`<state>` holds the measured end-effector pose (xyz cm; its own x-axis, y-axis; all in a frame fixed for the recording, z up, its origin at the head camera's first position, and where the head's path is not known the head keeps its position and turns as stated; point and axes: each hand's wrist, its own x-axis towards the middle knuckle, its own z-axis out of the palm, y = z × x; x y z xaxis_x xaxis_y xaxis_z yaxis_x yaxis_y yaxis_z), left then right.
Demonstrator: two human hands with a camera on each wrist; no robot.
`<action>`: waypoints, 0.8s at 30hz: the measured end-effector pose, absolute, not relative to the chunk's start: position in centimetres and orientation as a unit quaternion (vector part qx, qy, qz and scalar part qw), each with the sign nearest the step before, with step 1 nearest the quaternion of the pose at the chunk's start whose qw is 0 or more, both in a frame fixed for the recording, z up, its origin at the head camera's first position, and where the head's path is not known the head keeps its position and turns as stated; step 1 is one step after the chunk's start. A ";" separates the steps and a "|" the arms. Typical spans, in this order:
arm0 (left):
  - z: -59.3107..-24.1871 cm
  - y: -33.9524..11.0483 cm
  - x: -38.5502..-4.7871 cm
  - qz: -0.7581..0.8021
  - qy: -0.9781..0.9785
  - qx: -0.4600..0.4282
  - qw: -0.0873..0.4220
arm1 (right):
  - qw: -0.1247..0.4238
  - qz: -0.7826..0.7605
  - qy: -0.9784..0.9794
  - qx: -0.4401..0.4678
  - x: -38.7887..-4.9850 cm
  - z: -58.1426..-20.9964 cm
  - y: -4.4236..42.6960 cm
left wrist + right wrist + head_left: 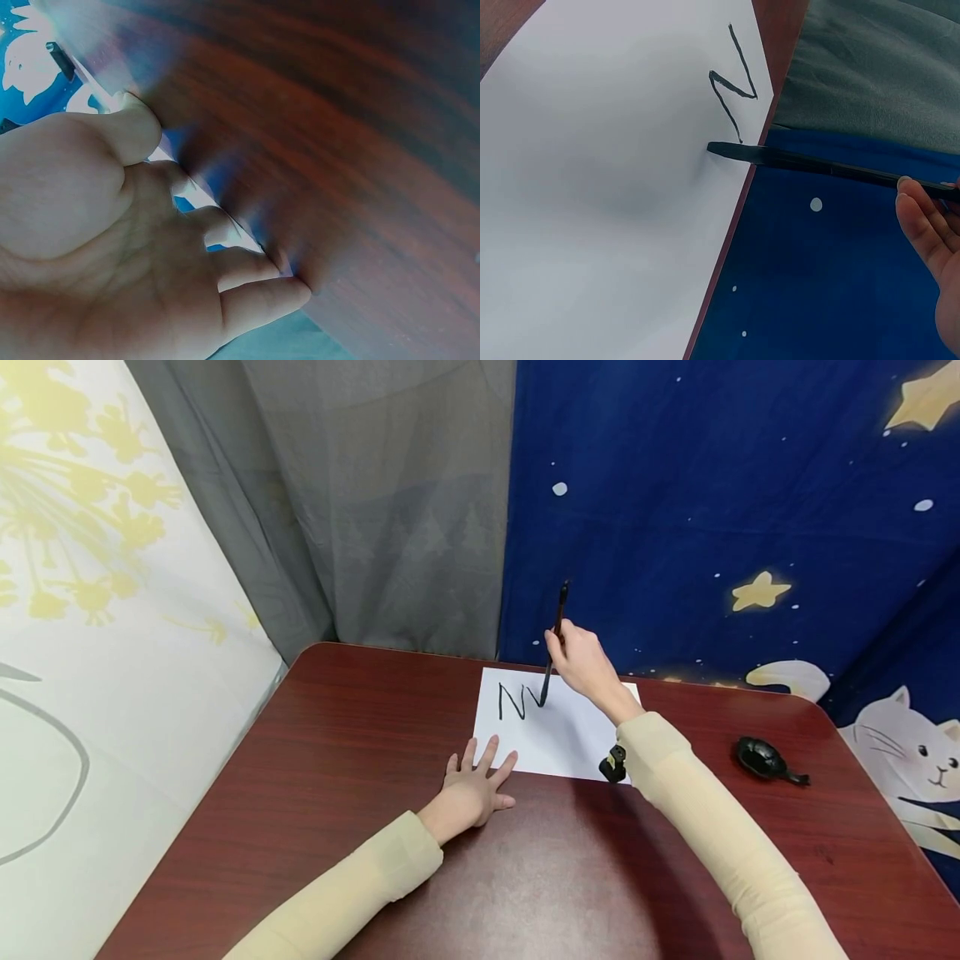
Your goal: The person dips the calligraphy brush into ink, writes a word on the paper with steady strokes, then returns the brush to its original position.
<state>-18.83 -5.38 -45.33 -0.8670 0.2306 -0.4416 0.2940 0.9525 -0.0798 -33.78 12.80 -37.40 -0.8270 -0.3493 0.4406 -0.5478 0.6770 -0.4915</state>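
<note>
A sheet of white paper point(573, 739) lies near the table's far edge, with black zigzag strokes point(512, 702) at its upper left. My right hand point(585, 662) pinches a dark writing brush point(547, 675) well up the handle and holds it nearly upright. In the right wrist view the dark bristles of the brush point(731, 151) are at the end of a stroke; whether they touch the paper I cannot tell. My left hand point(474, 795) rests spread on the table, its fingertips at the paper's lower left corner. The left wrist view shows its palm point(97, 225).
A small black dish point(761, 757) with a short handle sits on the right of the reddish-brown table point(360, 760). Grey point(390, 510) and blue star-patterned curtains point(637, 543) hang just behind the far edge. A small black device point(613, 764) is by my right cuff.
</note>
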 end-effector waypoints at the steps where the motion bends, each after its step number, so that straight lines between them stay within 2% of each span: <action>1: -45.4 -5.4 -18.8 -0.070 0.964 0.136 0.218 | 0.157 0.315 -0.902 0.249 -33.8 -37.4 12.8; 12: -43.2 -5.2 -17.9 -0.053 0.965 0.129 0.220 | 0.157 0.319 -0.900 0.252 -33.6 -37.3 13.0; 24: -43.3 -5.2 -17.9 -0.049 0.966 0.131 0.217 | 0.151 0.318 -0.903 0.246 -33.5 -37.3 13.2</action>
